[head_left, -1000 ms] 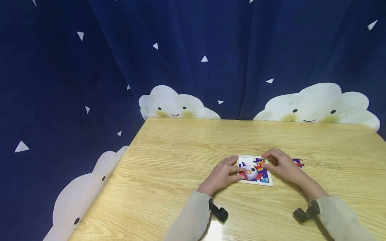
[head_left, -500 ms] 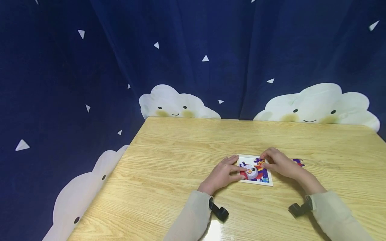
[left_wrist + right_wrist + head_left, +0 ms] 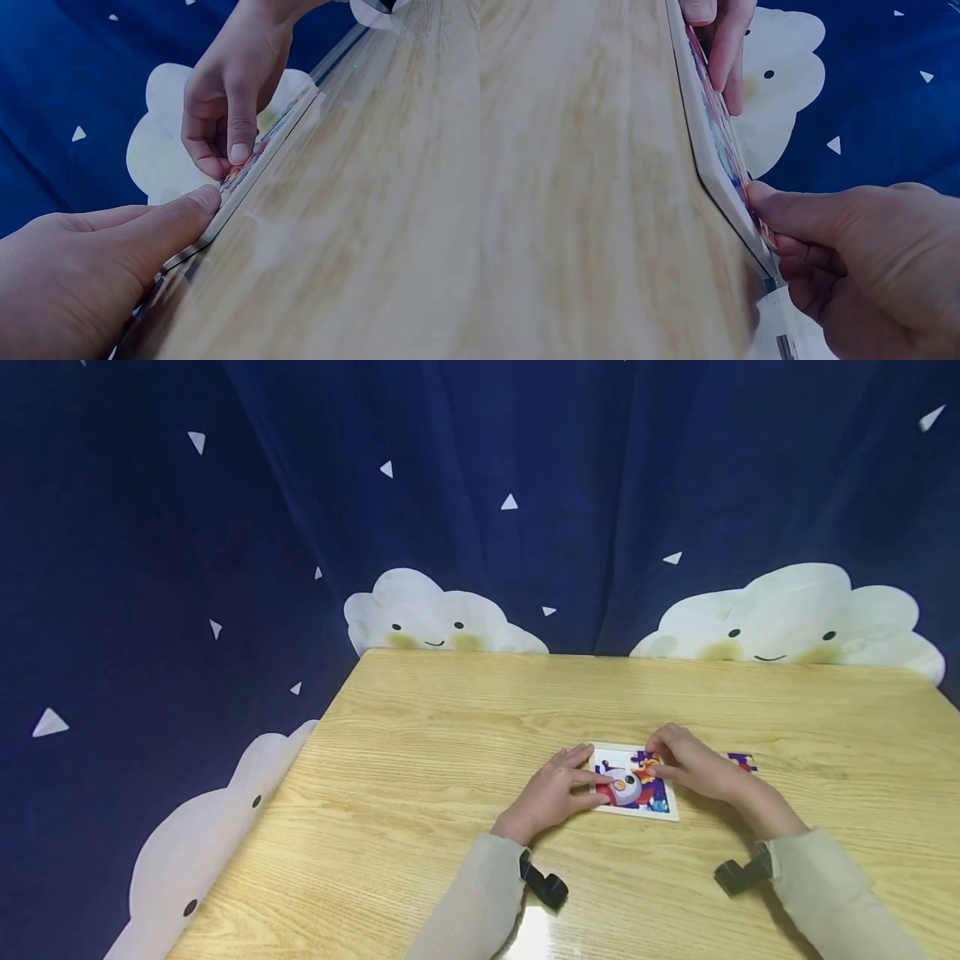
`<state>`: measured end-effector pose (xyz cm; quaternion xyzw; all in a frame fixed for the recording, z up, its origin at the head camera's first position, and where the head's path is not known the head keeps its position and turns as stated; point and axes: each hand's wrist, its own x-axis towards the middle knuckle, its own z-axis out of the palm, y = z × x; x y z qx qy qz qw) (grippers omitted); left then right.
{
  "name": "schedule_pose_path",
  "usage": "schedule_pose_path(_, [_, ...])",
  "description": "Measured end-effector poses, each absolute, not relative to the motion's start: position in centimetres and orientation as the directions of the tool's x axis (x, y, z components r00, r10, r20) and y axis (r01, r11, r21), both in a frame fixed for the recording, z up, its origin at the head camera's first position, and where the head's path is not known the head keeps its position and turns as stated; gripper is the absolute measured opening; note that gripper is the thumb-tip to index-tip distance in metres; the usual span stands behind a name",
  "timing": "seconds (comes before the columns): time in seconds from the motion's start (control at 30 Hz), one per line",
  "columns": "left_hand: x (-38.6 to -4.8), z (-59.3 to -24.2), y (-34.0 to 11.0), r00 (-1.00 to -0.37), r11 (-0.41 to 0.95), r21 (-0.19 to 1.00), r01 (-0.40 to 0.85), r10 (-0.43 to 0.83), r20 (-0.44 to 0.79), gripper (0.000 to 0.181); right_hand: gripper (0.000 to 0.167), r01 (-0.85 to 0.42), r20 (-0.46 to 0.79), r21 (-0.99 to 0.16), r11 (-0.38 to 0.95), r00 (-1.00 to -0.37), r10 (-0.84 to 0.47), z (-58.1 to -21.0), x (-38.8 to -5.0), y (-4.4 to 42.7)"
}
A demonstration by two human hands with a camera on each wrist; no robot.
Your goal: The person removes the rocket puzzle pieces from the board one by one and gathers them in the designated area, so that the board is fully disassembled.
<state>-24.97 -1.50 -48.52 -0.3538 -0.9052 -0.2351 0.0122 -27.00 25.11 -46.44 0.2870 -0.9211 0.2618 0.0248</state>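
Puzzle (image 3: pixel 635 787) lies on the counter (image 3: pixel 450 718), left hand (image 3: pixel 551 793) spread over its left edge, right hand (image 3: pixel 693 766) pinching a piece (image 3: pixel 649 761) at its upper right. Pushing that piece in crooked could jam it; too light a left hand could let the frame (image 3: pixel 639 812) slide.
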Motion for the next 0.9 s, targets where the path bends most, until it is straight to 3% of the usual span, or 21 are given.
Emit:
schedule_pose_path(0.47, [-25.0, -48.3, -1.5, -0.745, 0.645, 0.398, 0.653, 0.642, 0.181, 0.035, 0.029, -0.653, 0.408, -0.405, 0.64, -0.756, -0.512, -47.4, -26.2, 24.7])
schedule_pose_path(0.9, [-24.4, -48.2, -0.8, -0.722, 0.674, 0.265, 0.689, 0.667, 0.184, 0.035, 0.029, -0.646, 0.412, -0.441, 0.623, -0.763, -0.498, -47.5, -26.0, 24.8])
